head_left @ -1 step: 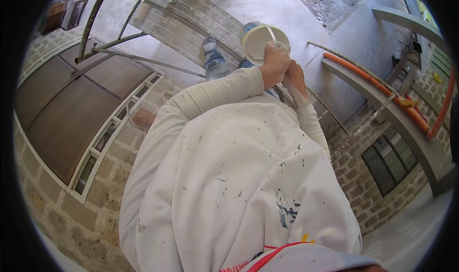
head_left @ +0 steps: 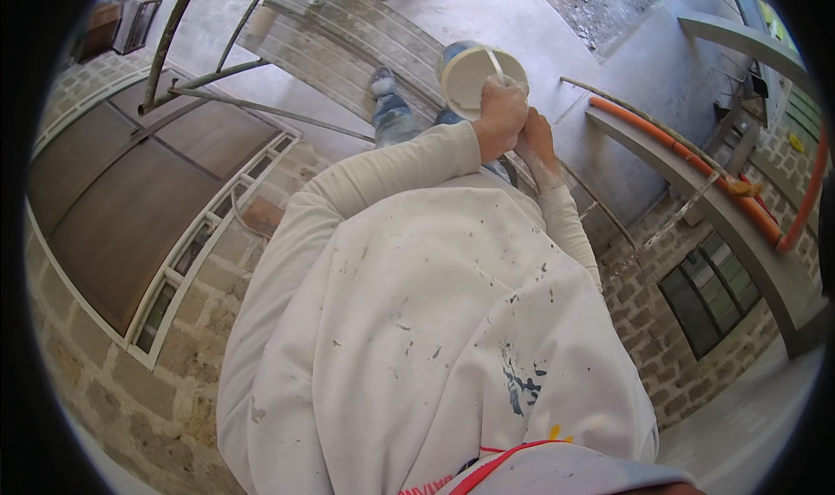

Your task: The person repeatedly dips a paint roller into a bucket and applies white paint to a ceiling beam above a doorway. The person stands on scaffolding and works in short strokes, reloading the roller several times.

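brick wall [head_left: 122, 391], brown doors [head_left: 113, 208], concrete floor [head_left: 522, 25]

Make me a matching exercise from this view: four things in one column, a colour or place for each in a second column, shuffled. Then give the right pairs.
Things:
1. bucket
2. pipe
3. door
4. left hand

Colour or place:
A. orange, running along the ledge at the right
B. brown, set in the brick wall at the left
C. white, just above the two hands
D. closed around a thin white stick at the bucket's rim

Pairs: 1-C, 2-A, 3-B, 4-D
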### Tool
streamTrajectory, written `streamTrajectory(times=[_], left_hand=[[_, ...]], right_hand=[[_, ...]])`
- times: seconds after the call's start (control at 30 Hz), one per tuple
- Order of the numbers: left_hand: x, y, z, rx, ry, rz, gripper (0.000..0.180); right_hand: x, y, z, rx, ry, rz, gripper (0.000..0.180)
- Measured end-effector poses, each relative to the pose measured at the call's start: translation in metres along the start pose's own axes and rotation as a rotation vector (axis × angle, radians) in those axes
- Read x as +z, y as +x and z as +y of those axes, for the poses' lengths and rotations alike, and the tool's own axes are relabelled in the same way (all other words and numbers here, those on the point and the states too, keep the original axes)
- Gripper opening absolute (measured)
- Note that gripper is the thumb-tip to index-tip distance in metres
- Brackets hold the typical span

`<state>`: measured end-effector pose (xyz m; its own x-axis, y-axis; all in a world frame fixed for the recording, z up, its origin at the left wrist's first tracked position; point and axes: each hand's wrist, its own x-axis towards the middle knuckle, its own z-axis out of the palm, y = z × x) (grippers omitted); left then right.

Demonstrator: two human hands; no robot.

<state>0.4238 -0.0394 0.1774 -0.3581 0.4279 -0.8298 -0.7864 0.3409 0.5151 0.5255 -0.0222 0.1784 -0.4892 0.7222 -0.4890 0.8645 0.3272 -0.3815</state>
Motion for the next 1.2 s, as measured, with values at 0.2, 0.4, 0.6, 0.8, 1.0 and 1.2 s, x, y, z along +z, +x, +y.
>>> streamTrajectory(times=[0.2, 0.4, 0.6, 0.8, 1.0, 1.2], left_hand=[[-0.002, 0.003, -0.004, 0.025, 0.057, -0.013, 0.017], [0.005, -0.003, -0.009, -0.015, -0.031, -0.026, 0.018], [0.011, 0.007, -0.019, 0.038, 0.048, -0.011, 0.019], [0.012, 0.015, -0.023, 0.085, 0.031, -0.110, 0.017], [0.017, 0.013, -0.009, -0.005, -0.090, -0.091, 0.015], [0.028, 0.002, 0.005, 0.004, -0.145, -0.050, 0.017]], right_hand=[[-0.031, -0.047, 0.008, -0.008, 0.061, -0.007, 0.024], [-0.015, -0.024, 0.009, -0.021, 0.071, 0.008, 0.025], [-0.024, -0.040, 0.033, -0.024, 0.075, -0.006, 0.027], [-0.030, -0.043, 0.043, -0.006, 0.185, 0.078, 0.030], [-0.046, -0.065, 0.072, 0.133, 0.423, 0.019, 0.041], [-0.063, -0.072, 0.082, 0.200, 0.533, -0.040, 0.045]])
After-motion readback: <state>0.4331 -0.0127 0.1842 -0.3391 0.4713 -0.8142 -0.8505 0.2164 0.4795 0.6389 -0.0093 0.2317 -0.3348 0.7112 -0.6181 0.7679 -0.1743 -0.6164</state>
